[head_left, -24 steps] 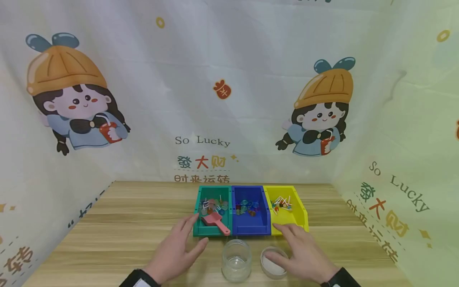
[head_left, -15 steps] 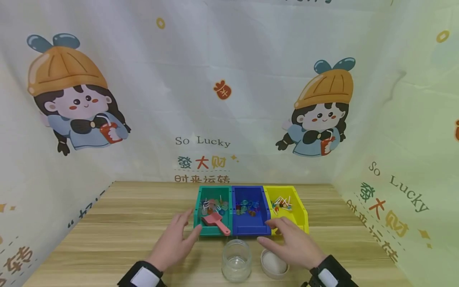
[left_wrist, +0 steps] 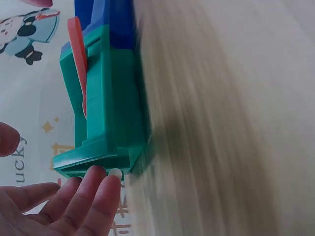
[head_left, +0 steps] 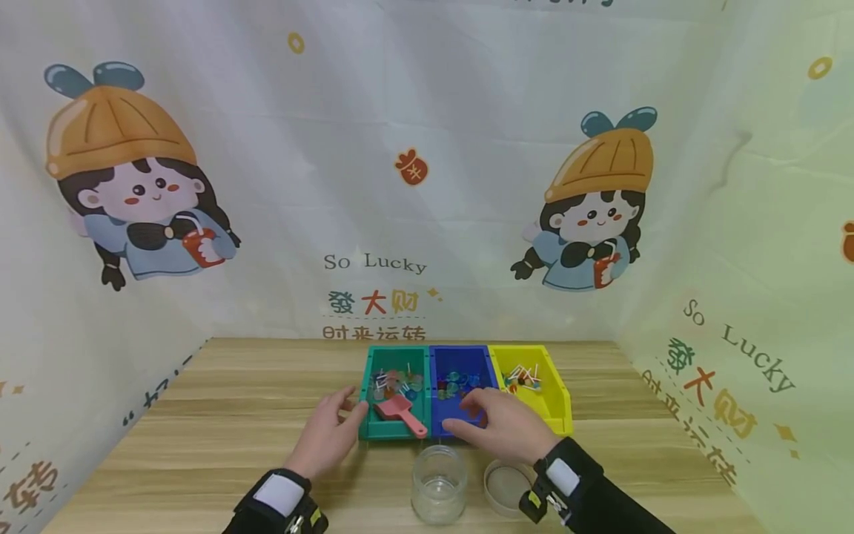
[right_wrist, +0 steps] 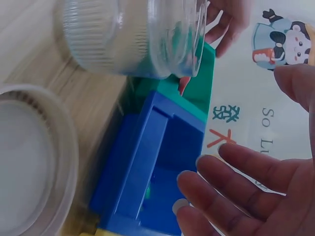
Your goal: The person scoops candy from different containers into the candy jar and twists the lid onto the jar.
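Three bins stand side by side: a green bin (head_left: pixel 394 430), a blue bin (head_left: pixel 440 429) and a yellow bin (head_left: pixel 554 400), each holding small coloured pieces. A pink scoop (head_left: pixel 399 411) lies in the green bin. My left hand (head_left: pixel 330 432) rests with straight fingers against the green bin's left wall (left_wrist: pixel 106 113), holding nothing. My right hand (head_left: pixel 497 426) hovers with spread fingers over the front of the blue bin (right_wrist: pixel 152 162). An empty glass jar (head_left: pixel 438 484) stands in front of the bins, with its lid (head_left: pixel 502 486) lying to its right.
The wooden table (head_left: pixel 200 437) is enclosed by printed fabric walls (head_left: pixel 267 185) at the back and on both sides. Bare table surface stretches left of the bins and along the front left.
My right hand has left the lid and moved left and forward over the blue bin. My left hand has edged forward against the green bin.
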A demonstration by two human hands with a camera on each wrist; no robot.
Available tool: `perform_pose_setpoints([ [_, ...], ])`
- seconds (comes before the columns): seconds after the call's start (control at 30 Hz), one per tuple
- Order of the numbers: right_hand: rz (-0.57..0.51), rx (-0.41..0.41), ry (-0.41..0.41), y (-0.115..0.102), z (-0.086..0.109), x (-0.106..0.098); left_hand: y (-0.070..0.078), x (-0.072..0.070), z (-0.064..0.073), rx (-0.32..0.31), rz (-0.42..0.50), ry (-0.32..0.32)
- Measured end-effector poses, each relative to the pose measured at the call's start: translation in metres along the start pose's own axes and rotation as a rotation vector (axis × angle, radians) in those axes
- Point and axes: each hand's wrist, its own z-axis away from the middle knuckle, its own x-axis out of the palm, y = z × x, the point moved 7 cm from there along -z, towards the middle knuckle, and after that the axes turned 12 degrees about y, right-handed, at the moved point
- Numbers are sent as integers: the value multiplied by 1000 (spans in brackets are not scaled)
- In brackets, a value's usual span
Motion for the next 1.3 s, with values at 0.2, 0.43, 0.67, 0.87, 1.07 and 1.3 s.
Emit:
perform_pose_setpoints([
  [0.2, 3, -75, -24, -15, -14, 10, -1, 1, -12, 5, -4, 40],
  [0.43, 57, -84, -108, -27, -27, 25, -1, 5, -21, -6, 23, 53],
  [0.67, 156, -84, -190, -41, -37, 39, -19, 14, -35, 23, 96, 86],
  [0.87, 187, -69, -227, -46, -46, 48, -17, 15, -33, -86, 110, 66],
  [1.07, 173, -20, -230, -41, -55, 62, -12, 14, -30, -139, 82, 64],
  [1.3, 157, -8, -168, -46, -58, 65, -11, 15, -31, -132, 89, 76],
])
